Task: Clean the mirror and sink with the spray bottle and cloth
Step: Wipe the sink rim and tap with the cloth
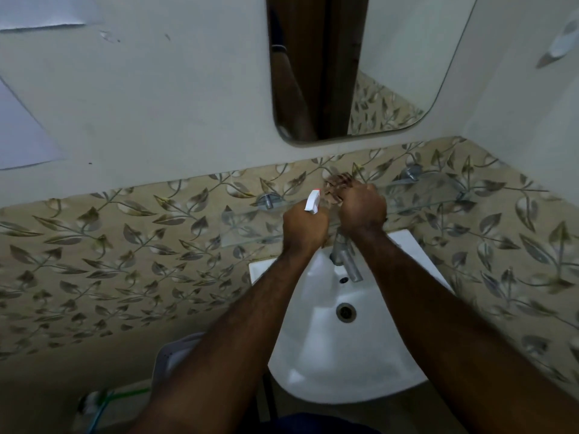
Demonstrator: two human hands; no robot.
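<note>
My left hand (305,227) is closed around the spray bottle, and only its white trigger head (312,201) with a red nozzle tip shows above my fingers. My right hand (363,208) grips a brown patterned cloth (336,187) just to the right of the bottle. Both hands are at the glass shelf (244,220) above the sink. The rounded mirror (360,67) hangs on the wall over them. Below my forearms sits the white sink (316,355), with its drain (346,311) and metal tap (343,252).
Leaf-patterned tiles (125,261) cover the lower wall, with pale plaster above them. Metal brackets (268,200) hold the glass shelf. A wall fixture (560,42) sticks out at the upper right. A green hose (125,396) and a pale object lie near the floor at the lower left.
</note>
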